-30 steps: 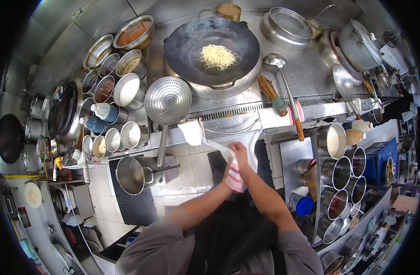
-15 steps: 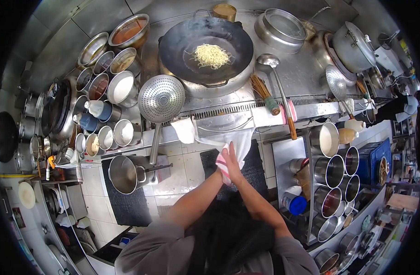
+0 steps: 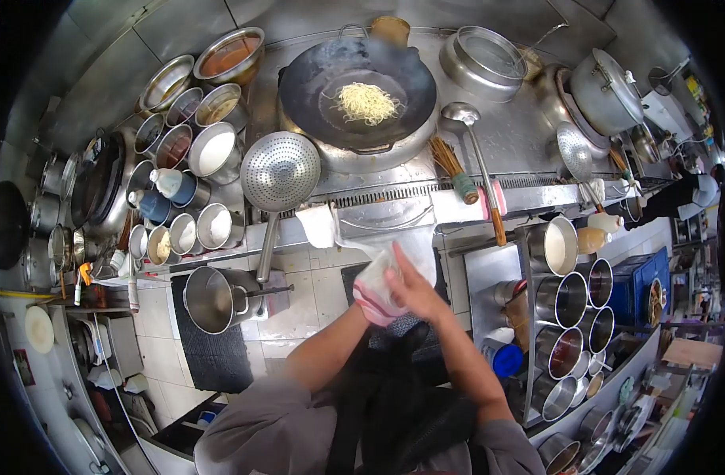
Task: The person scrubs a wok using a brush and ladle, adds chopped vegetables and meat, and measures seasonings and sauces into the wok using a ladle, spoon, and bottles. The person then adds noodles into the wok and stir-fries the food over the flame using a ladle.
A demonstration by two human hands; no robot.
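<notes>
A white towel with pink-red stripes covers my left hand, hiding its fingers; only my left forearm shows below it. My right hand lies against the towel's right side, thumb and a finger stretched apart. Just beyond, a white cloth hangs off the stove front. Pale noodles lie in the middle of a large black wok on the burner. Left of the wok rests a perforated strainer, its handle over the edge.
On the right lie a bamboo brush and a ladle. Seasoning pots crowd the left. A saucepan stands lower left. Steel containers fill a right-hand rack. Another person's dark sleeve shows far right.
The striped towel has spread over my left hand, which is turned and slightly left. My right hand has shifted right and its fingers have parted. The noodles look unchanged.
</notes>
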